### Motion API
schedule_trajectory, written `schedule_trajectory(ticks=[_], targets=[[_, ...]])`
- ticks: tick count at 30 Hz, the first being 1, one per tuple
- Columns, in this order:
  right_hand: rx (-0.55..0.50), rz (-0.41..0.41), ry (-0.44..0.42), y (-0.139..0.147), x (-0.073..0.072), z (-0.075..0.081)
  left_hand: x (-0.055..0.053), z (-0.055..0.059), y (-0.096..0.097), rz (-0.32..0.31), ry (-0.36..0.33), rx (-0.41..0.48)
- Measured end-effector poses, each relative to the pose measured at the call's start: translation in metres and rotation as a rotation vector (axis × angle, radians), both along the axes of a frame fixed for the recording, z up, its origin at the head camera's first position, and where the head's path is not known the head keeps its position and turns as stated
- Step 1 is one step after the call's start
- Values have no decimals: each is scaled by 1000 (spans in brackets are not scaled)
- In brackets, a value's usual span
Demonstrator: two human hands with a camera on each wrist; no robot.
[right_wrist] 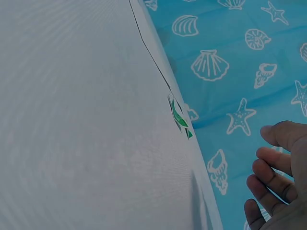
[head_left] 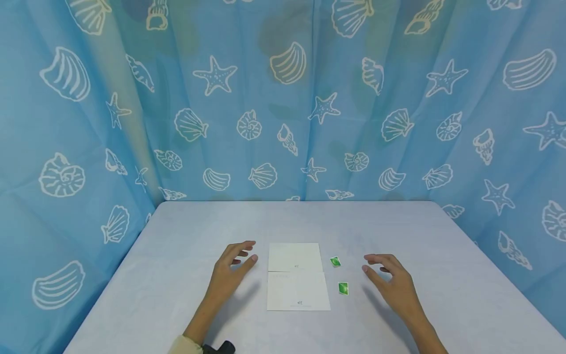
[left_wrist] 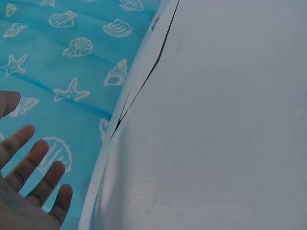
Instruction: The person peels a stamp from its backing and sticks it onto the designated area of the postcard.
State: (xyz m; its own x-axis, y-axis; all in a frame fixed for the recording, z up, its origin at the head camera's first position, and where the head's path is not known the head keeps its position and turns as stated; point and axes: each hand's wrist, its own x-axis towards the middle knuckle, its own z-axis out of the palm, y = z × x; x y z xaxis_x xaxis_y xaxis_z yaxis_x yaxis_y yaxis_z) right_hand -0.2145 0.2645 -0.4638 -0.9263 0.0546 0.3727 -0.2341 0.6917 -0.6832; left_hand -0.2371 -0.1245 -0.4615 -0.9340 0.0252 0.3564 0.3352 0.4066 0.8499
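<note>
Two white cards, perhaps envelopes or postcards, lie on the table one behind the other: a far card point(head_left: 294, 255) and a near card point(head_left: 296, 292), their edges meeting. To their right lie two small green stickers with white borders, a far sticker point(head_left: 335, 261) and a near sticker point(head_left: 343, 288). My left hand point(head_left: 232, 270) hovers left of the cards, fingers relaxed and holding nothing. On the other side, right of the stickers, my right hand point(head_left: 391, 282) is also raised above the table with loose, bare fingers. Both wrist views show the fingers spread apart.
A white cloth covers the table point(head_left: 185, 236). Blue curtains point(head_left: 283, 103) printed with shells and starfish hang behind it and along both sides. A black strap piece point(head_left: 225, 347) shows at the left wrist.
</note>
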Motion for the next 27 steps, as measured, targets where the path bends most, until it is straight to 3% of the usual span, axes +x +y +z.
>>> schedule_trajectory(ticks=[27], targets=[[1, 31, 34, -8, 3, -9, 8, -2, 6, -30, 19, -8]])
